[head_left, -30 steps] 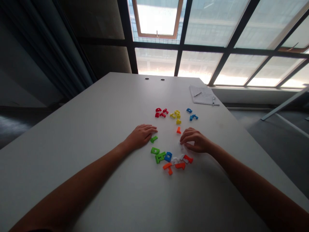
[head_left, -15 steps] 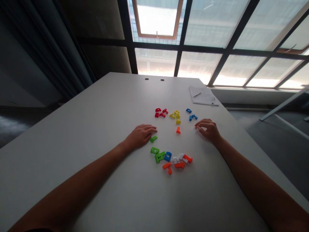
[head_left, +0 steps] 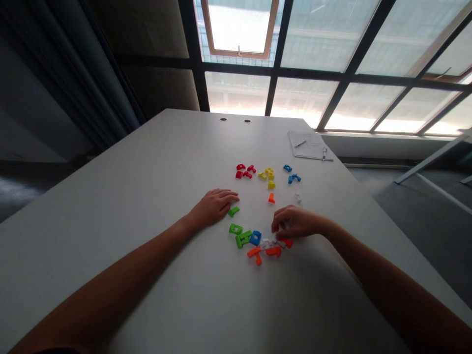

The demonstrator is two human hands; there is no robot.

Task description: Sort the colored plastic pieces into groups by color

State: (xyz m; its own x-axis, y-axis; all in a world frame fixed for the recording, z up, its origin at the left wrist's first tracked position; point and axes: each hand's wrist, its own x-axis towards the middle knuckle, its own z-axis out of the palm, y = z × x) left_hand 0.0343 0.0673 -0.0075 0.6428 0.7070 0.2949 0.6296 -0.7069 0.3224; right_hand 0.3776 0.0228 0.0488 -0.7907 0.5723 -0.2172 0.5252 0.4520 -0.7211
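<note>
My left hand (head_left: 217, 204) lies flat on the table with its fingers stretched out, holding nothing. Just under its fingertips is a green plastic piece (head_left: 233, 211). My right hand (head_left: 293, 221) reaches over the mixed pile, fingers bent and thumb a little apart, with nothing visible between them. Its fingertips are close above the white pieces (head_left: 266, 243), and it partly covers a red-orange piece (head_left: 288, 243). Also in the pile are green pieces (head_left: 243, 239), a blue piece (head_left: 255, 238) and orange pieces (head_left: 273, 251). A lone white piece (head_left: 298, 198) stands farther back.
Beyond my hands, pieces sit grouped by colour: red (head_left: 248, 174), yellow (head_left: 271, 185) and blue (head_left: 294, 178). A single orange piece (head_left: 272, 197) lies in front of the yellow ones. Paper sheets (head_left: 313, 150) with pens rest near the table's right edge.
My right hand has left the white piece beside the blue group and moved down and left to the mixed pile. My left hand has stayed in place.
</note>
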